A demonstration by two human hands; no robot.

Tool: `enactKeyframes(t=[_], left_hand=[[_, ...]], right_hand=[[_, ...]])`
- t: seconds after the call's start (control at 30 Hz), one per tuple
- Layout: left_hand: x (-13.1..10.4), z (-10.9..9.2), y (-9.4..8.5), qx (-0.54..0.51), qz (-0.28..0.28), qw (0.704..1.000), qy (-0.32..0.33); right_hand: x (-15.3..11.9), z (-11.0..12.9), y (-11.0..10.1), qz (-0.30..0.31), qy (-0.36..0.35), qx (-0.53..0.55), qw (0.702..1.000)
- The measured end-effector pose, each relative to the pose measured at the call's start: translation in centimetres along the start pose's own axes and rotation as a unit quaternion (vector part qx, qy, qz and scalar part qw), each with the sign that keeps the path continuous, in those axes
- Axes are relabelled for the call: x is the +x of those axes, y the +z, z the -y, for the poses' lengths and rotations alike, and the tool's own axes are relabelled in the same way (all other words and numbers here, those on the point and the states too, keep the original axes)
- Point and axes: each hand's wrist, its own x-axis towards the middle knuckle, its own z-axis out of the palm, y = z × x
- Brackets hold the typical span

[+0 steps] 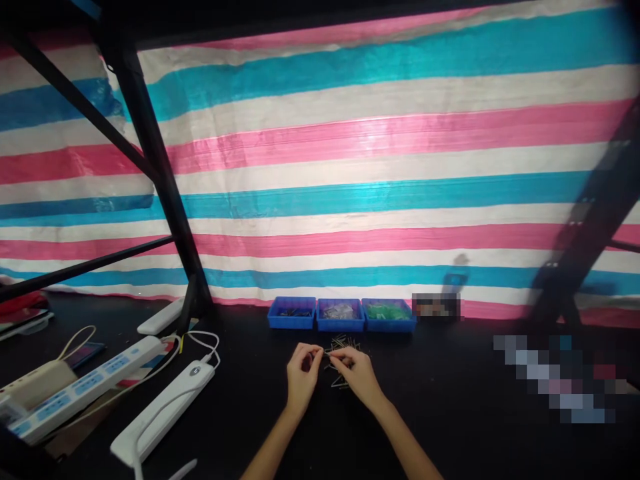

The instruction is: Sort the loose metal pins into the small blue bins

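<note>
My left hand [304, 373] and my right hand [357, 375] meet over the black table, fingertips pinched close together around something small and dark that is too tiny to make out. Just behind and beneath my right fingers lies a loose pile of thin metal pieces [345, 342], like screws or nails. Three blue trays stand in a row beyond the pile: the left tray [292, 324] holds dark thin pieces, the middle tray [341, 327] clear pieces, and the right tray [391, 327] green pieces.
White power strips [90, 387] with cables lie on the black table [250, 400] at the left, near a black metal frame post [160, 173]. A striped sheet [380, 147] hangs behind. Blurred items are on the right.
</note>
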Motion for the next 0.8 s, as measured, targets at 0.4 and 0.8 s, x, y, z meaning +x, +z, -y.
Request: enactKeyframes(t=[0.4, 0.8], left_hand=[[0.6, -0.5, 3.6, -0.039, 0.03, 0.999, 0.021], [0.6, -0.9, 2.3, -0.101, 0.054, 0.993, -0.036]], right_hand=[[-0.1, 0.5, -0.6, -0.042, -0.022, -0.081, 0.996], [0.4, 0.8, -0.7, -0.087, 0.042, 0.147, 0.984]])
